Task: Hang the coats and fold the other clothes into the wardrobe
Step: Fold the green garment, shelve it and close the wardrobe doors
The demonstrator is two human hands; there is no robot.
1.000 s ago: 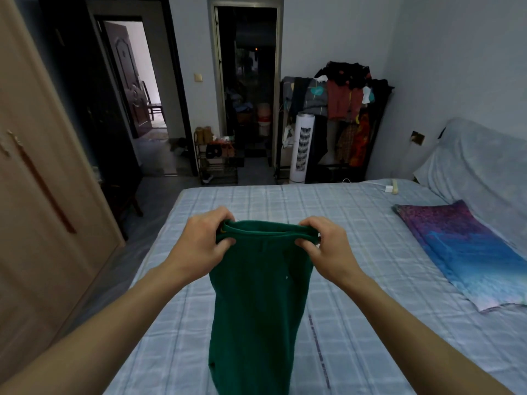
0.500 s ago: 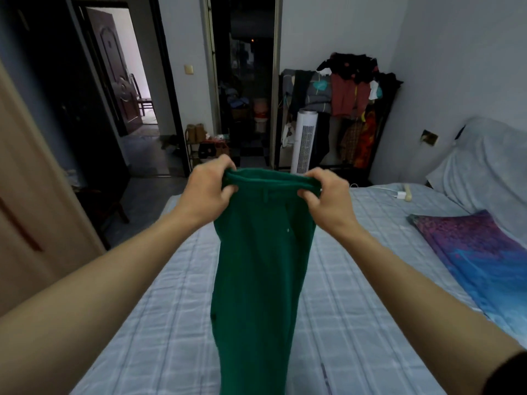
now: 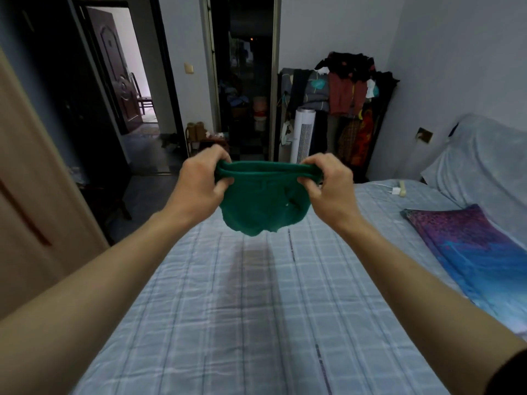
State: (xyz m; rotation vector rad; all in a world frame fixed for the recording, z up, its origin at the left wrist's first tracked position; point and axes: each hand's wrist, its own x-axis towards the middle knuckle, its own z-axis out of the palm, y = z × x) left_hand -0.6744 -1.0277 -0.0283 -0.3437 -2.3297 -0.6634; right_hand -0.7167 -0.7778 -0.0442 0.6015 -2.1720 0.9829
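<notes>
Both hands, left hand [image 3: 199, 181] and right hand [image 3: 328, 185], pinch the green trousers' [image 3: 263, 206] waistband; slack between them could land creased.

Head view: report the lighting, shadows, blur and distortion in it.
Head view: dim, cool room light; the brightest patch is the far doorway. The green garment, held by the left hand and right hand, casts a soft shadow on the bed. Its lower edge looks slightly blurred. Wide-angle bending bows the wardrobe door.
</notes>
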